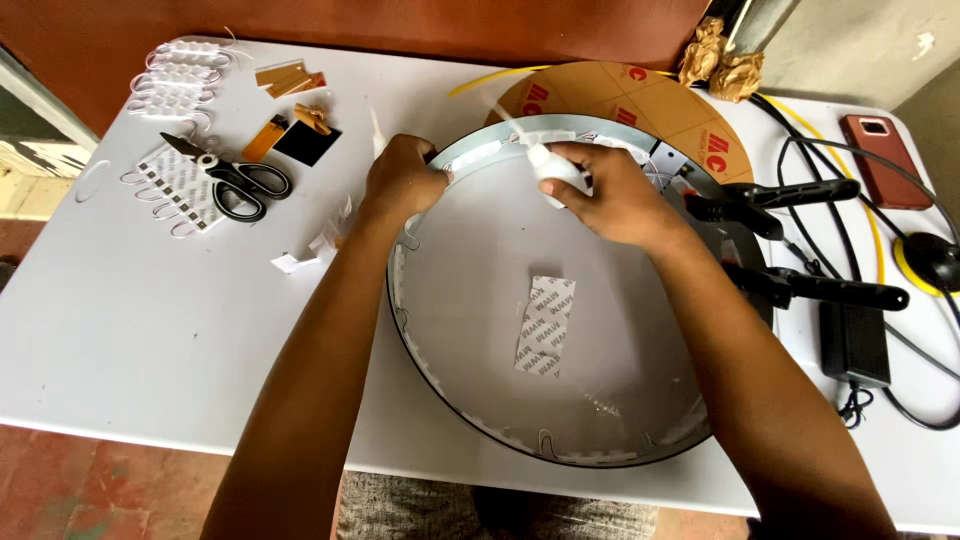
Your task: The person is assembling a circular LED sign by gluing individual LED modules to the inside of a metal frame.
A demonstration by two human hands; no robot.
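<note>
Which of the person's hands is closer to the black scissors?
Left. The left hand grips the round tray's rim, just right of the scissors; the right hand, holding a small white bottle, is farther right.

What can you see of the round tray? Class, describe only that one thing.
The round tray is a shallow circular pan with a pale, matt inner floor and a thin dark outer rim. White strip modules line the inside of its wall, joined by looping wires. A grey patterned paper strip lies flat near its middle. It rests flat on the white table, partly over a brown disc. The left hand presses its far rim; the right hand holds a small white bottle over it. Two black clamps grip its right edge.
</note>
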